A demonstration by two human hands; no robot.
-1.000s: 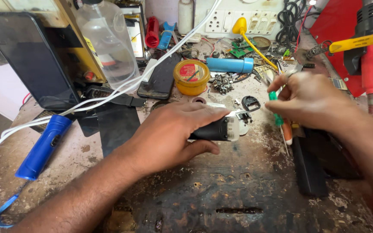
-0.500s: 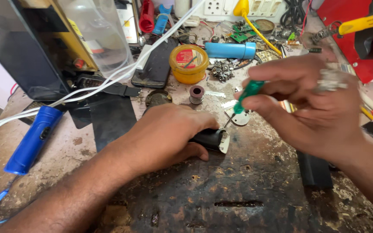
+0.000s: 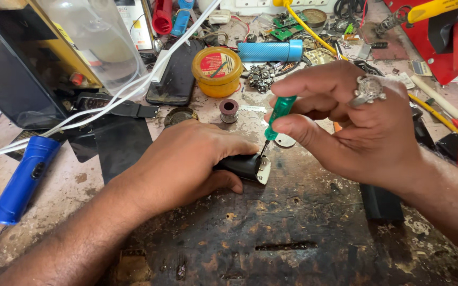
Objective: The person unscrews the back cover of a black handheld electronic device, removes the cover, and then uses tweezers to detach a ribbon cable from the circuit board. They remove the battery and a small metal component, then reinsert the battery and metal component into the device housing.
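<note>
My left hand (image 3: 186,161) clamps the small black device (image 3: 245,166) flat on the workbench (image 3: 303,233), while my right hand (image 3: 356,124) pinches the green screwdriver (image 3: 278,114), tip set on the device's white end, casing not yet opened.

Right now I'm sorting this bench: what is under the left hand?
Under the left hand lies a small black device; only its white-faced end shows, where the green screwdriver tip meets it. The rest is covered by the palm.

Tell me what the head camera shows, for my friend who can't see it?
The left hand presses a small black cylinder-shaped device onto a stained worn workbench; the right hand points a green-handled screwdriver at its white end.
</note>
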